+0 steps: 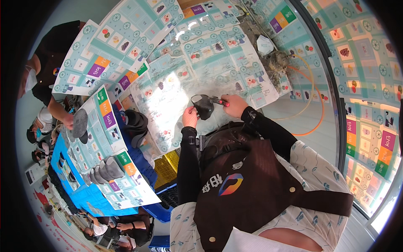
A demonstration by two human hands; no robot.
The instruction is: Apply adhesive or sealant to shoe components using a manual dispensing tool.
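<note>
A dark, cupped piece with a pale grey upper patch [204,106] is raised over the covered work surface [168,122]. My left hand [190,116] pinches its left edge between thumb and fingers. My right hand [236,106], on the other side, is closed around a small black tool with red parts [220,101]. The tool's front end reaches the piece's right edge; whether it touches cannot be made out. Several curved black pieces [136,124] are stacked to the left of my hands.
A co-worker's hand [67,122] holds a grey oval pad [79,123] at the left. More grey pads [107,169] lie in a row on a board. A yellow crate [166,170] and a blue crate [161,210] stand below. An orange hose [322,107] curves at the right.
</note>
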